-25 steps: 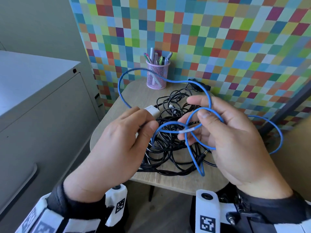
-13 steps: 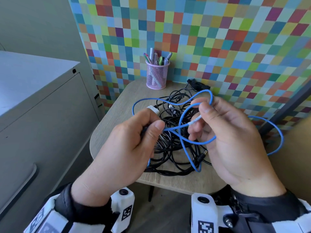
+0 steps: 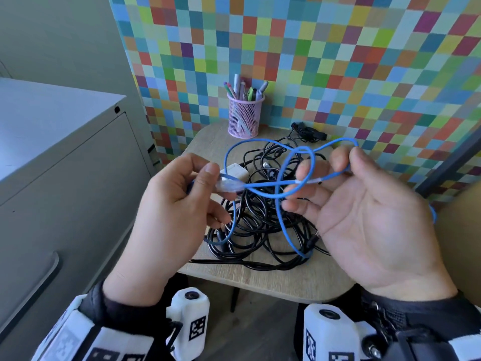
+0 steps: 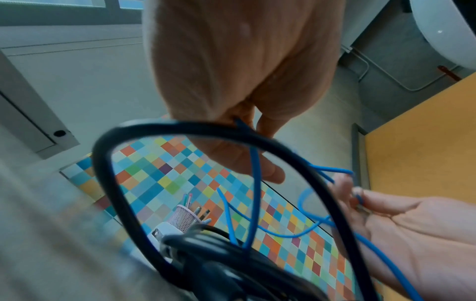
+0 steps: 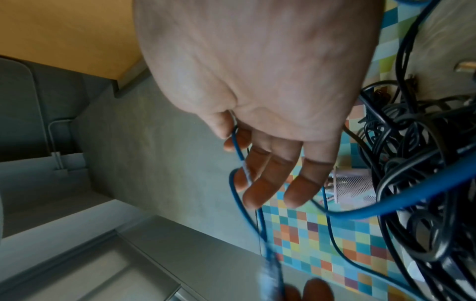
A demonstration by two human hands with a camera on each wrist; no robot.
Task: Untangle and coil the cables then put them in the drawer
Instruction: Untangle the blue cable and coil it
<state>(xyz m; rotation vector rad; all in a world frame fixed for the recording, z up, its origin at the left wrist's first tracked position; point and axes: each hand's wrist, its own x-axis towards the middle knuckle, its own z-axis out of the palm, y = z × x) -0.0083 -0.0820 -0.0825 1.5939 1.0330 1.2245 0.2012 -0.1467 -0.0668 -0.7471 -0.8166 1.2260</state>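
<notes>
left hand (image 3: 179, 212): you pinch the clear plug end of the blue cable (image 3: 279, 188) between thumb and fingers.
right hand (image 3: 364, 217): palm up, thumb and forefinger nip the blue cable by its white band; other fingers lie loose.
blue cable: looped in the air between your hands, above the table (image 3: 260, 280).
black cables (image 3: 260, 230): a tangled heap on the table.
pen cup (image 3: 243, 115): behind the heap, by the wall.

Head view: bright, even daylight, soft shadows, wide-angle bending at edges. Left wrist view: black cable (image 4: 103, 163) close to the lens and out of focus; lower left corner smeared. Right wrist view: dimmer, blue connector (image 5: 270, 272) motion-blurred.
</notes>
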